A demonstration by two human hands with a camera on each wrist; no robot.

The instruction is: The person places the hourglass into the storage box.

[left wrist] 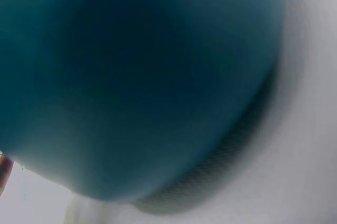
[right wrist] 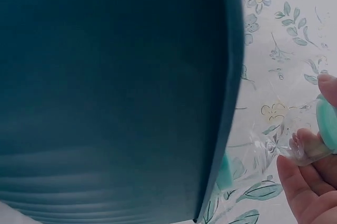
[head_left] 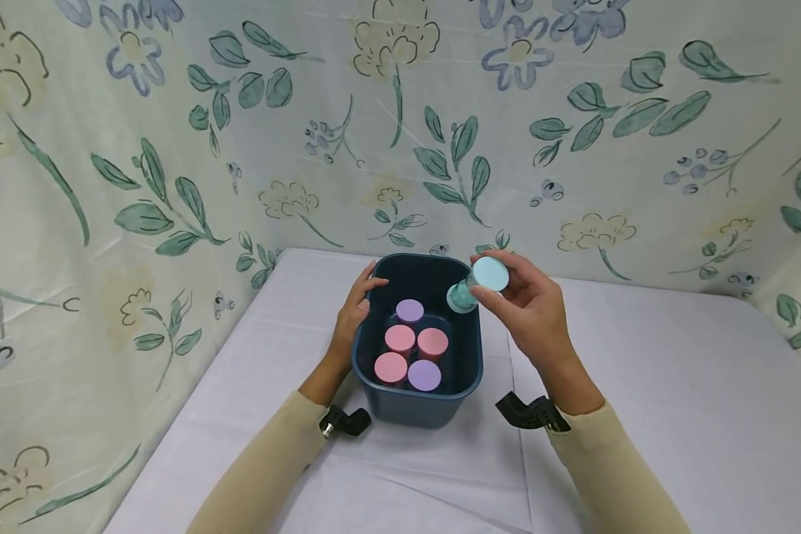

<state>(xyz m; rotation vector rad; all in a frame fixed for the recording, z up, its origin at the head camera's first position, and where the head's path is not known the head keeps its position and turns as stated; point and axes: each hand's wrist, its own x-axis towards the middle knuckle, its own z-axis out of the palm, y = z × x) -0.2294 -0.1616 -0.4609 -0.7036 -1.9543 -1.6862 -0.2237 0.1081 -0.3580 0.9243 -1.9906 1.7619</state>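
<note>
A dark blue plastic bin stands on the white cloth. My left hand holds its left rim, with a fingertip reaching over the edge. Above the bin's back right corner, my right hand pinches a sand timer by its mint cap. The timer tilts, and its lower mint end is over the inside of the bin. In the right wrist view its clear, narrow-waisted body shows beside the fingers. Pink caps and purple caps of several timers face up inside the bin.
The table is covered with a creased white cloth. A flower-patterned curtain hangs close behind the bin and along the left side. Black straps are on both wrists. The bin's blurred wall fills most of the left wrist view.
</note>
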